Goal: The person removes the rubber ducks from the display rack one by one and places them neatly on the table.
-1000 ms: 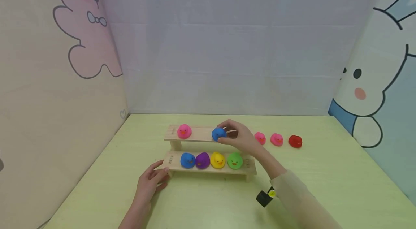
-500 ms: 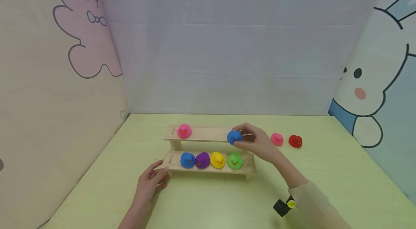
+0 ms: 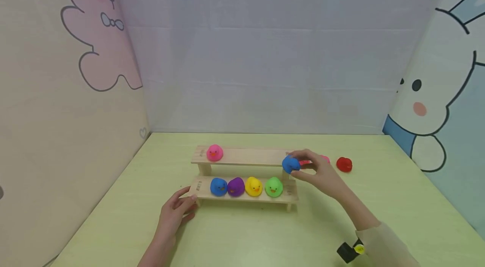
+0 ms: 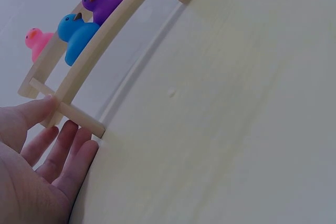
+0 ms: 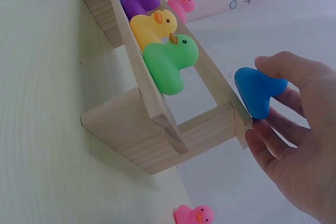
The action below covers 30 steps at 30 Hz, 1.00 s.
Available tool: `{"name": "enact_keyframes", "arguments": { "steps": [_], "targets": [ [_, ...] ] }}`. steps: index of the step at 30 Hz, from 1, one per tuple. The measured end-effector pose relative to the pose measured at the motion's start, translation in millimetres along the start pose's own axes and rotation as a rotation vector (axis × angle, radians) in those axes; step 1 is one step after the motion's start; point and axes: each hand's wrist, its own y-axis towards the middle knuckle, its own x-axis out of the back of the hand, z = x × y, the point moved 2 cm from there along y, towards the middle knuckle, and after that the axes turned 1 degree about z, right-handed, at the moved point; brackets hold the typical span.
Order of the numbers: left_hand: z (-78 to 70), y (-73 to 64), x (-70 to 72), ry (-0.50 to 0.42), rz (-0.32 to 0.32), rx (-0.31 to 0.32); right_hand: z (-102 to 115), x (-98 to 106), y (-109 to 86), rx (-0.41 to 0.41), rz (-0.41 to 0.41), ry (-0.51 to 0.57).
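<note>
A two-step wooden stand (image 3: 257, 156) bears a row of rubber ducks on its lower step: blue (image 3: 218, 187), purple (image 3: 236, 187), yellow (image 3: 254, 186) and green (image 3: 274, 187). On the left of the upper step sits a pink duck (image 3: 214, 153). My left hand (image 3: 172, 213) grips the stand's left end, thumb on the board and fingers below by the leg, as the left wrist view shows. My right hand (image 3: 322, 174) pinches another blue duck (image 5: 257, 90) between thumb and fingers, at the upper step's right end. Whether that duck touches the board I cannot tell.
Right of the stand, a red duck (image 3: 344, 164) lies on the table (image 3: 386, 191). Pink ducks nearby are partly hidden behind my right hand; one pink duck (image 5: 194, 214) shows in the right wrist view. A white curtain (image 3: 265, 69) closes off the back.
My right hand has carried the blue duck rightward along the upper step, from past its middle to its right end. The left hand and the stand have stayed put.
</note>
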Motion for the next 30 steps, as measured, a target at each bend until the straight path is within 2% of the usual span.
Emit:
{"name": "enact_keyframes", "arguments": {
  "steps": [5,12,18,23,30],
  "targets": [
    [0.1,-0.5,0.1,-0.003,-0.001,0.0,-7,5,-9.3,0.04,-0.036,0.032],
    [0.4,-0.9,0.1,-0.007,0.003,-0.004,-15,12,-20.9,0.031,-0.078,0.045],
    [0.9,0.1,0.6,-0.008,0.009,-0.014,-19,18,-29.3,-0.042,-0.093,-0.051],
    [1.2,-0.3,1.2,-0.005,0.007,-0.012,-31,18,-32.8,-0.123,-0.046,-0.16],
    [0.6,-0.3,0.4,-0.009,0.005,-0.004,-51,16,-34.2,-0.132,0.007,-0.229]
  ]
}}
